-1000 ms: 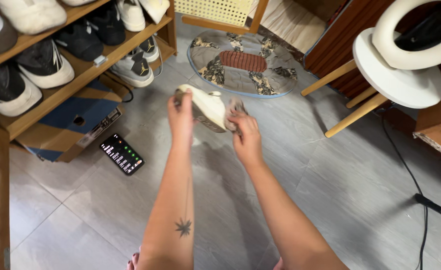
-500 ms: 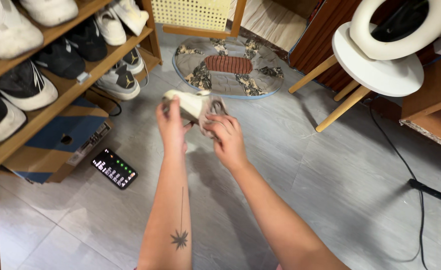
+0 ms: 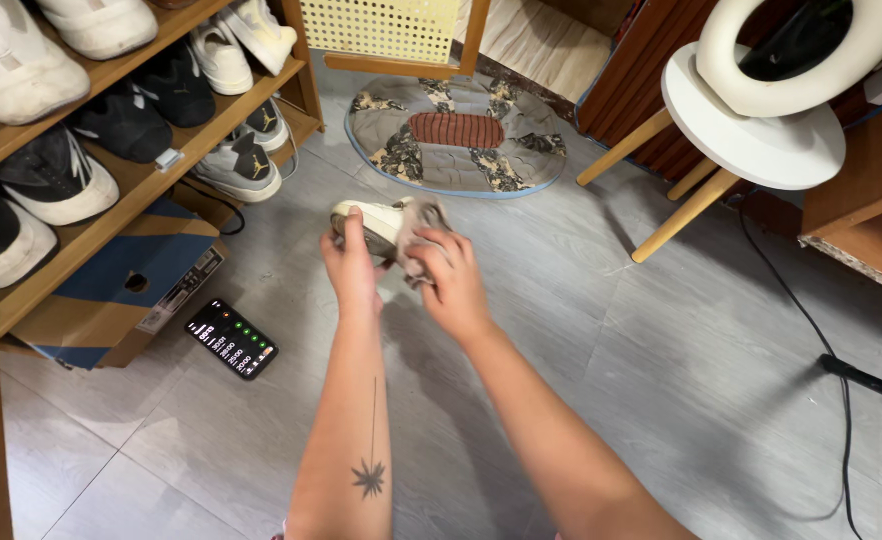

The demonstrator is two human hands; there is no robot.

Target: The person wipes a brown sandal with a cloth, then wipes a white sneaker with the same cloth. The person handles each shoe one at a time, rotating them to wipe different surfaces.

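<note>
At far left a wooden rack (image 3: 151,180) holds black and white shoes on slanted shelves. Below it a blue and brown box (image 3: 121,290) sits on the grey floor (image 3: 721,350), and a phone (image 3: 231,338) with a lit screen lies just beside the box. Near the middle, the left hand (image 3: 353,268) is closed around a cream shoe (image 3: 369,224), thumb over its top, holding it above the floor. The right hand (image 3: 453,282), touching the shoe's right end, has its fingers curled on a crumpled grey cloth (image 3: 421,232) pressed against the shoe. Beyond the hands a round patchwork mat (image 3: 456,140) lies on the floor. At right stands a white stool (image 3: 751,135) with a white ring on top, and a black cable (image 3: 811,330) runs across the tiles.
</note>
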